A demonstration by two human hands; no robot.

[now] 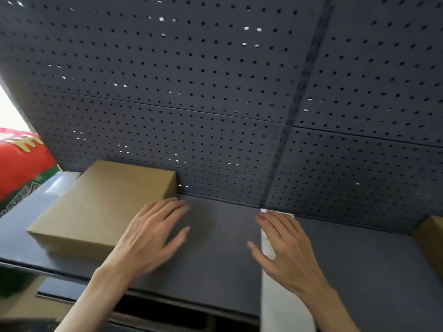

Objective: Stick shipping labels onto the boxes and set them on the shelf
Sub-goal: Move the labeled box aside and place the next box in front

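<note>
Your left hand (153,233) and right hand (285,245) hover flat over the dark shelf (215,259), fingers spread, holding nothing. Closed cardboard box (103,204) sits on the shelf, far left against the pegboard (191,92); contents hidden. Second box (431,238) at right edge.

Matt brown cardboard box (103,207) on a smooth, matt dark grey shelf (215,259); perforated dark pegboard (215,92) behind; glossy red packaging (21,164).
</note>
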